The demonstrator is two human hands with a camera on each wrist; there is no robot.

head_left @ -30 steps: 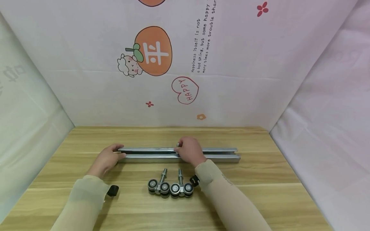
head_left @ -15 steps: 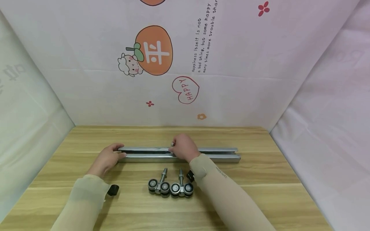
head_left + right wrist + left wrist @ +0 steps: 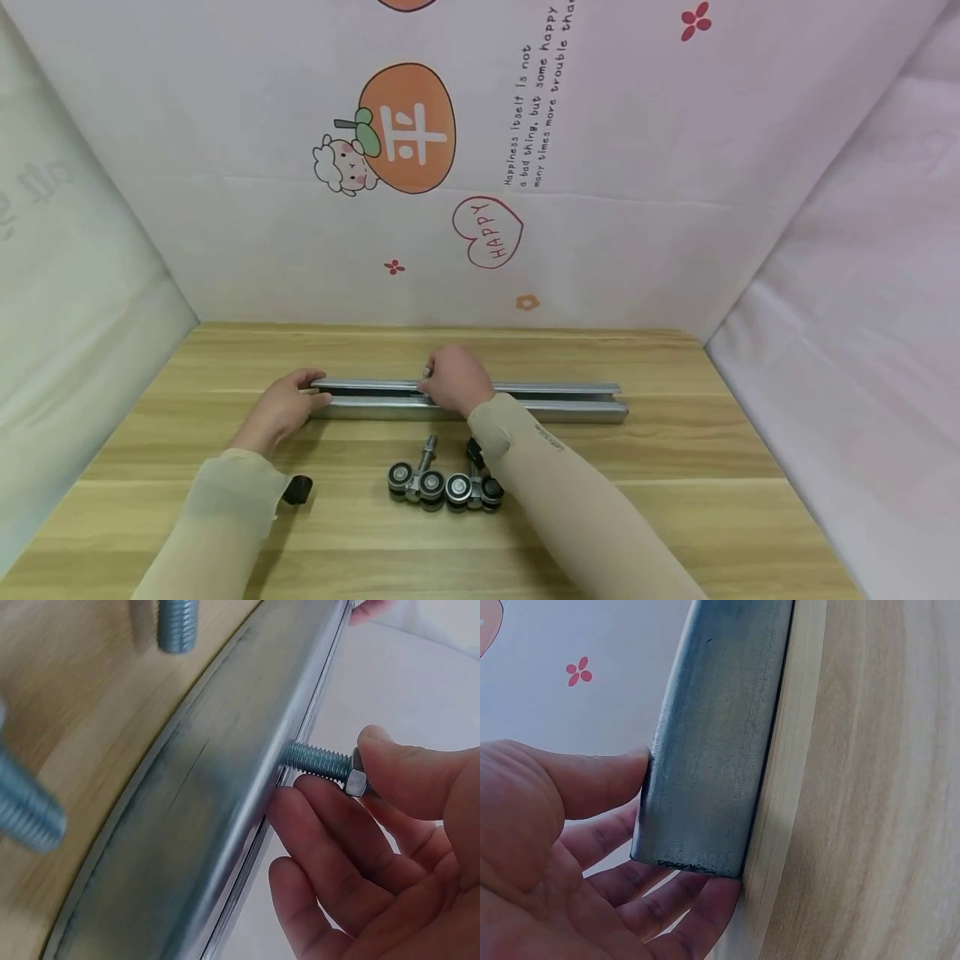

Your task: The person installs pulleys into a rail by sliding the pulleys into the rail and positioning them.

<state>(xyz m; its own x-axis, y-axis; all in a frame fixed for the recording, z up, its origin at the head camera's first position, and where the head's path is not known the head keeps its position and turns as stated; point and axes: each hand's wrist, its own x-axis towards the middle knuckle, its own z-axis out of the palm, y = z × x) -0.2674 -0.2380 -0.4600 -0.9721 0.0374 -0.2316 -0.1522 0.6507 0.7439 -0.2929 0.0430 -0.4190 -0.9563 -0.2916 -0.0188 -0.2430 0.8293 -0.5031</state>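
Note:
A long metal channel rail [image 3: 558, 410] lies across the table with its slot facing up. At its left end, my left hand [image 3: 281, 407] grips it, thumb on the upper edge and fingers round the end; the left wrist view shows the rail's side wall [image 3: 709, 742] close up. My right hand [image 3: 454, 380] is over the slot left of the rail's middle. In the right wrist view, its thumb and fingers pinch a threaded bolt [image 3: 319, 760] by the hex nut [image 3: 355, 782] near its tip. This bolt stands out of the slot; its lower part is hidden inside the rail.
Two roller trolleys [image 3: 401, 477] [image 3: 459, 489] sit side by side on the wooden table [image 3: 360, 550] in front of the rail. My right sleeve [image 3: 570, 492] partly covers the right one. White printed cloth [image 3: 600, 250] closes off the back and both sides.
My right hand has slid left along the rail with the bolt, and its sleeve now overlaps the right trolley. My left hand keeps its grip on the rail's end.

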